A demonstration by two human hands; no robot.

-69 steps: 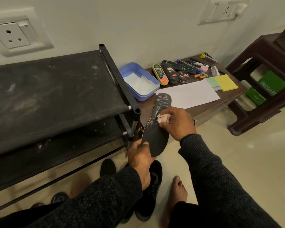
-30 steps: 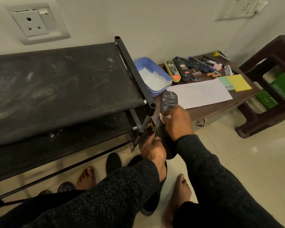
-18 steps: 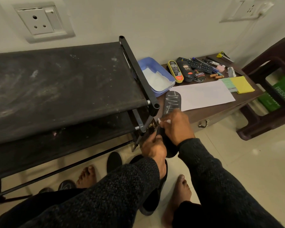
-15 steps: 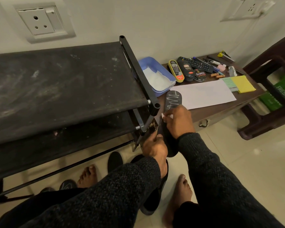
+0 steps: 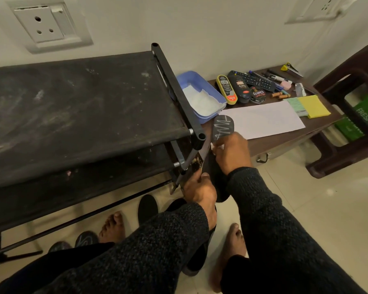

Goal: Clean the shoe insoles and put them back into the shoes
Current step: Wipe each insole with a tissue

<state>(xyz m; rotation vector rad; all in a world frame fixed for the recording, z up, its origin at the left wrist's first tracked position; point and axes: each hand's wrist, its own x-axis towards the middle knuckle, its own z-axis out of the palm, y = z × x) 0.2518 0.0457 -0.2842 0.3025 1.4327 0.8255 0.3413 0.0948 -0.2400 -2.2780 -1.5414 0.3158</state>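
A black insole (image 5: 223,127) with white zigzag marks stands slanted between my hands, its toe end over the low table's corner. My left hand (image 5: 199,190) grips its lower heel end. My right hand (image 5: 230,151) holds a small white wipe (image 5: 213,147) against the insole's middle, fingers curled round it. Below my left forearm a black shoe (image 5: 197,264) lies on the floor, mostly hidden. A second black insole (image 5: 147,210) lies on the floor beside it.
A black shoe rack (image 5: 89,115) fills the left. The low brown table (image 5: 285,139) carries a blue tray (image 5: 200,96) with white tissue, polish containers (image 5: 240,90), a remote, white paper (image 5: 263,122) and yellow sponges (image 5: 312,106). A dark stool (image 5: 353,115) stands right. Bare feet rest on the tiled floor.
My right hand has slid the wipe up the insole toward the toe end and the insole has tilted more on edge. The view has shifted slightly.
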